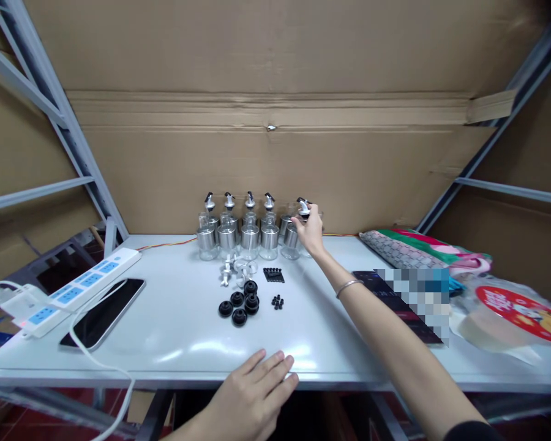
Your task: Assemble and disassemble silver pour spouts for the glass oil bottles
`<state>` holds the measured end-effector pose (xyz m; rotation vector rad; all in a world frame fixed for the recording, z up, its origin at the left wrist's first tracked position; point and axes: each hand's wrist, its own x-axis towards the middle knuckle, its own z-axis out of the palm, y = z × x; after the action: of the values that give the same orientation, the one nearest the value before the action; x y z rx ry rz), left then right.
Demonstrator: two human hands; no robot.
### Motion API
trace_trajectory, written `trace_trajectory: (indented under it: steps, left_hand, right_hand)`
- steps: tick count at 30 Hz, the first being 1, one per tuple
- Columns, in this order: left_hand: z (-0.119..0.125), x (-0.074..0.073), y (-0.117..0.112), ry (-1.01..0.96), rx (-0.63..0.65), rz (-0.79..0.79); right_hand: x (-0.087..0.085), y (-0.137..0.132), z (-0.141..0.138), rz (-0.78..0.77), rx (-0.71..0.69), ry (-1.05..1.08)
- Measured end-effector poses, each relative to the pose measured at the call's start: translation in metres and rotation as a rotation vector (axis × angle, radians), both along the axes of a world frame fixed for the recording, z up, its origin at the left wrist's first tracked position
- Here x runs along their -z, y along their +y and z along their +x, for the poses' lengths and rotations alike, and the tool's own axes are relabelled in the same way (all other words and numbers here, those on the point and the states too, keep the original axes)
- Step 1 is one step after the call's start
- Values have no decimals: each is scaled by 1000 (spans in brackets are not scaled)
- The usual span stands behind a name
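Note:
My right hand (310,231) is stretched to the back of the table, its fingers closed round a silver-and-black pour spout (303,207) at the top of the bottle rows. Whether that spout is seated in a bottle is hidden by my hand. Beside it stand two rows of glass bottles with steel sleeves (250,237); several in the back row carry matching spouts (229,199). My left hand (252,392) lies open at the front table edge, fingers extended, holding nothing. Between the hands are black ringed stoppers (239,316), white plastic parts (226,271), small black caps (278,302) and a black strip of small pieces (273,275).
On the left are a white power strip (88,283) and a phone (103,312) with a white cable. To the right lie a dark device (395,300), partly pixelated, a colourful fabric bundle (422,248) and a plastic package with a red label (523,312). Cardboard (266,165) walls the back.

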<state>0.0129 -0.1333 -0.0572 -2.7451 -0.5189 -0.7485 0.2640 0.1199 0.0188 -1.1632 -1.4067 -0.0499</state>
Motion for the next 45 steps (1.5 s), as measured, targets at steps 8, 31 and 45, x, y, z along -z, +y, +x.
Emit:
trace_trajectory:
  steps: [8, 31, 45]
  left_hand:
    - [11, -60, 46, -275, 107, -126]
    - [13, -72, 135, -512, -121, 161]
    - [18, -59, 131, -507, -21, -18]
  right_hand:
    - [5, -13, 0, 95, 84, -68]
    - [7, -117, -59, 364, -324, -481]
    - [16, -109, -55, 125, -454, -412]
